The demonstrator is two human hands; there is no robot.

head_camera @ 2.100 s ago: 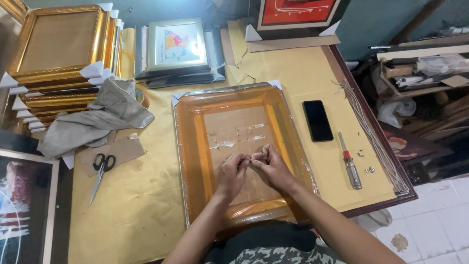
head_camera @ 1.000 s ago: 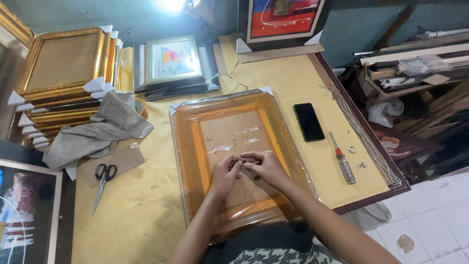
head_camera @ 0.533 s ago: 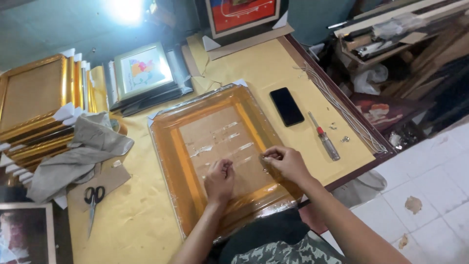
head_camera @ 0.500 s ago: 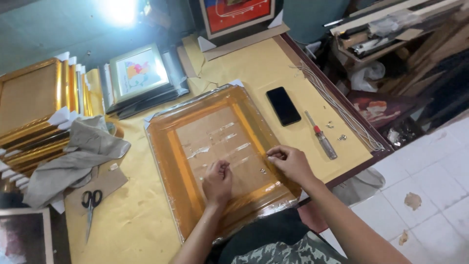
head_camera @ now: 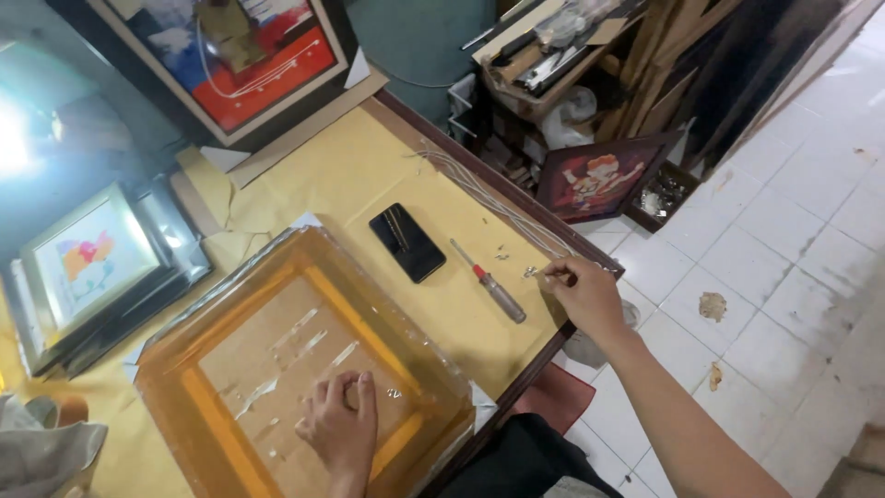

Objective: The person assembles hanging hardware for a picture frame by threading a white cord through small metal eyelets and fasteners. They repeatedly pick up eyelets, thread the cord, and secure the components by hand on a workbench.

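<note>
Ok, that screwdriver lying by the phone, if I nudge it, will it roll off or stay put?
The screwdriver has a round-looking handle and thin shaft, so it would probably roll sideways when nudged. It lies flat on the yellow paper cover, which may slow it somewhat. The table edge is close on the near side, so a push that way could drop it. It looks stiff and light.

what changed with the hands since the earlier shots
The right hand left the middle of the frame back and reached out to the table's right edge, pinching a small metal piece beyond the screwdriver. The left hand stayed flat on the backing. Phone and screwdriver lie as before.
</note>
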